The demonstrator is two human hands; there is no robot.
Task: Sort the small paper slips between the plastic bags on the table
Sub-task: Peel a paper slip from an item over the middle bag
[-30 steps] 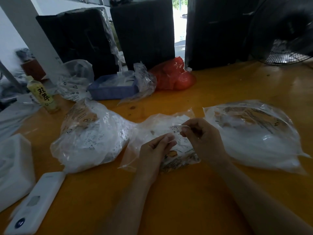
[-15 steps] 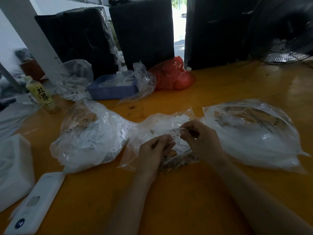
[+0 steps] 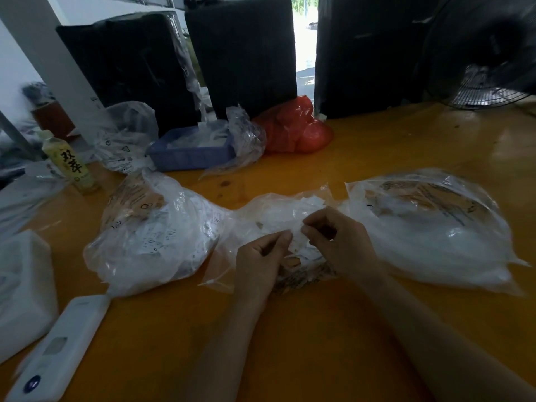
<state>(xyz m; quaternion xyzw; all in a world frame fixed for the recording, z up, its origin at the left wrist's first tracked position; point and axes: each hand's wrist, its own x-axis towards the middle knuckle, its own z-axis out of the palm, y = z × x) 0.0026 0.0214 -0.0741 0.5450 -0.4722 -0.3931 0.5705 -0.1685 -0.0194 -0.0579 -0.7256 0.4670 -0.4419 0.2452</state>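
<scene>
Three clear plastic bags lie in a row on the orange table [image 3: 319,343]. The left bag [image 3: 150,236] bulges with white paper slips. The middle bag [image 3: 278,216] is flatter and holds loose slips. The right bag [image 3: 435,227] is full and white inside. Both hands work over the middle bag. My left hand [image 3: 258,259] and my right hand [image 3: 339,242] pinch the same small white paper slip [image 3: 297,242] between their fingertips, one at each edge. The slip's print is too blurred to read.
A blue tray [image 3: 188,155] with plastic, a red bag [image 3: 295,132] and another clear bag [image 3: 124,134] sit behind. A drink bottle [image 3: 69,163] stands far left. A white device [image 3: 58,352] and a white box [image 3: 23,285] lie near left. A fan [image 3: 487,71] stands back right.
Both hands have sunk a little lower over the middle bag and closed in on the slip; the slip is now more hidden between the fingertips.
</scene>
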